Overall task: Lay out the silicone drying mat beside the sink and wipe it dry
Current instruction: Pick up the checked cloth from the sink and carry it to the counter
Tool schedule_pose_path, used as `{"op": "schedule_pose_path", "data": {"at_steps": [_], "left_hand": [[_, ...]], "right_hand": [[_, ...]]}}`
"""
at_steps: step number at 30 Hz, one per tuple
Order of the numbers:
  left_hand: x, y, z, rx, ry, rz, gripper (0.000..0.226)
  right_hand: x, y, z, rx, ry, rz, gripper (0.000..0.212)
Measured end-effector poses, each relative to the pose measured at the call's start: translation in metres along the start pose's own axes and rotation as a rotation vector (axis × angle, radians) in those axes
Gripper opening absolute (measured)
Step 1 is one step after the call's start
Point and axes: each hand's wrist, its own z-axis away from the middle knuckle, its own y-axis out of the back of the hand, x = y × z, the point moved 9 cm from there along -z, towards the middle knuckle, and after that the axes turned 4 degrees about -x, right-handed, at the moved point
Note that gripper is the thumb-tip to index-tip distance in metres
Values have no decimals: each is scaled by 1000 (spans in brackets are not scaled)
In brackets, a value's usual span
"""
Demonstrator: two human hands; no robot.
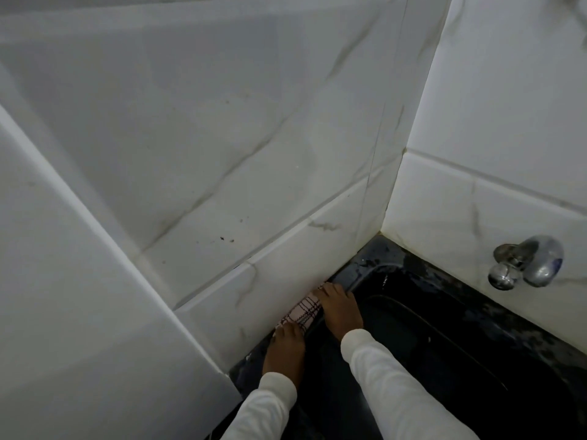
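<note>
Nearest me, two white knit sleeves (390,385) reach in; my left hand (284,350) lies flat, fingers extended, pinning the near end of a checked cloth (303,311), and my right hand (340,312) presses palm-down on its far end, neither clenched. I judge both hands spread the cloth against the wall base to wipe the narrow strip there. The cloth looks soft, woven, pale with dark grid lines. Under it the dark desk (251,366) is glossy; a silicone mat I cannot pick out, it may be the dark surface beneath. Right of the hands, the black sink (444,360) has a raised rim. Beyond, wet patches, glossy marble-veined wall tiles (254,154), and a rounded chrome tap (527,262).
</note>
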Motion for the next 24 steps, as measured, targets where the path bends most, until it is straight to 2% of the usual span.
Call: {"op": "schedule_pose_path", "data": {"at_steps": [2, 6, 8, 10, 11, 12, 14, 16, 21, 24], "left_hand": [[0, 7, -3, 25, 27, -43, 25], [-2, 1, -14, -17, 57, 26, 20], [-2, 2, -17, -17, 66, 25, 5], [-1, -1, -19, -36, 44, 31, 13], [-3, 2, -20, -20, 63, 41, 6], [-3, -1, -21, -14, 65, 20, 9], [0, -4, -23, -6, 36, 11, 32], [4, 2, -22, 14, 6, 7, 40], [4, 20, -21, 28, -37, -21, 46], [3, 34, -10, 3, -68, -115, 31]], "right_hand": [[-4, 1, -1, 8, -13, 9, 58], [-5, 1, -2, 12, -34, 21, 51], [-4, 2, -3, 32, -46, 29, 46], [-4, 3, -4, 55, -58, 30, 40], [-3, 3, -4, 64, -64, 32, 37], [-3, 2, -5, 71, -67, 35, 36], [-4, 2, -5, 92, -72, 25, 35], [-3, 1, -6, 110, -74, -1, 35], [1, 1, -7, 93, -56, 81, 46], [4, 6, 3, 139, -30, 139, 46]]}}
